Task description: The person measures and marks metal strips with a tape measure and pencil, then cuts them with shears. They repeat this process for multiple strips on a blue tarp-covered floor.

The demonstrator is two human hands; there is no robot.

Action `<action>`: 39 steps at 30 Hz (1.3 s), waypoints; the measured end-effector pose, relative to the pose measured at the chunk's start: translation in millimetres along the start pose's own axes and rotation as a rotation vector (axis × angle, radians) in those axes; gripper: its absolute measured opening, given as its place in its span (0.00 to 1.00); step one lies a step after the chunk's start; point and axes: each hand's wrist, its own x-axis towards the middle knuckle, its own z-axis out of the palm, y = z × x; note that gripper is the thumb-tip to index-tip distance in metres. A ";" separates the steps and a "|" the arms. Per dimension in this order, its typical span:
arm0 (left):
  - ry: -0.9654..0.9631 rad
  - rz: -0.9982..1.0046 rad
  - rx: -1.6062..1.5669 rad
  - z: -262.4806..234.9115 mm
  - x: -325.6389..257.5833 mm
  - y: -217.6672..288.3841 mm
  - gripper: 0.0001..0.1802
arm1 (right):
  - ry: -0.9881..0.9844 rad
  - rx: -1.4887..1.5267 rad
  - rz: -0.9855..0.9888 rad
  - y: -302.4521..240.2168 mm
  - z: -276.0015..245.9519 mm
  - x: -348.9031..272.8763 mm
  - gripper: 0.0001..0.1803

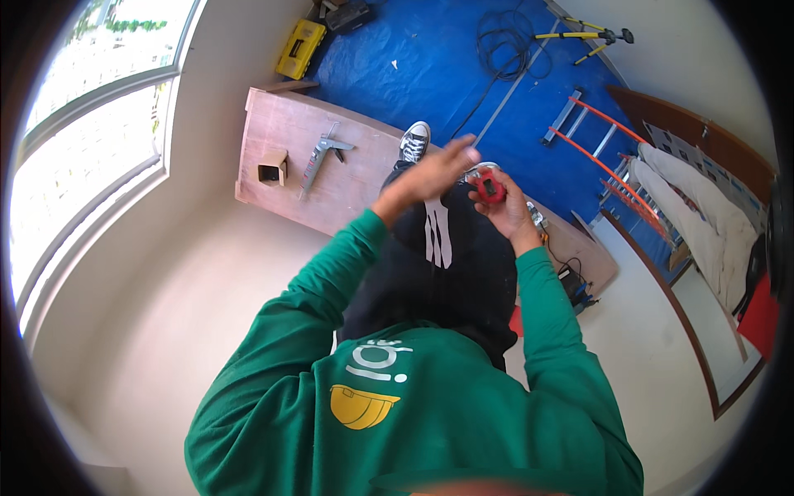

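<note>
My right hand (510,217) is closed around a red tape measure (490,188) with a dark centre, held above my lap. My left hand (436,171) reaches out beside it, slightly blurred, with its fingers stretched and nothing visible in them. It is apart from the tape measure. A pinkish wooden board (356,186) runs beneath my legs. To the left on it lie a grey caulking gun (318,159) and a small open cardboard box (273,168) with a dark inside.
Blue sheeting (413,50) covers the floor ahead, with a coiled black cable (501,51), a yellow tripod (591,35) and a yellow toolbox (300,50). An orange-railed ladder (600,157) stands right, near another person's beige trousers (695,207). Dark corded tools (575,283) sit right of me.
</note>
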 end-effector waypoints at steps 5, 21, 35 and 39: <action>0.540 -0.173 0.106 -121.6 72.9 -203.6 0.33 | 0.177 -0.696 0.009 -5.5 -72.0 38.1 0.16; 0.553 -0.372 0.973 -220.6 199.4 -527.3 0.26 | 0.580 -1.518 -0.615 -27.6 -191.5 109.0 0.19; 0.931 -0.107 1.066 -207.1 209.8 -551.6 0.28 | 1.063 -0.870 -1.039 -39.9 -237.1 138.8 0.19; 0.806 -0.155 1.082 -207.6 208.7 -553.3 0.27 | 1.091 -0.197 -1.327 -31.9 -229.9 151.8 0.18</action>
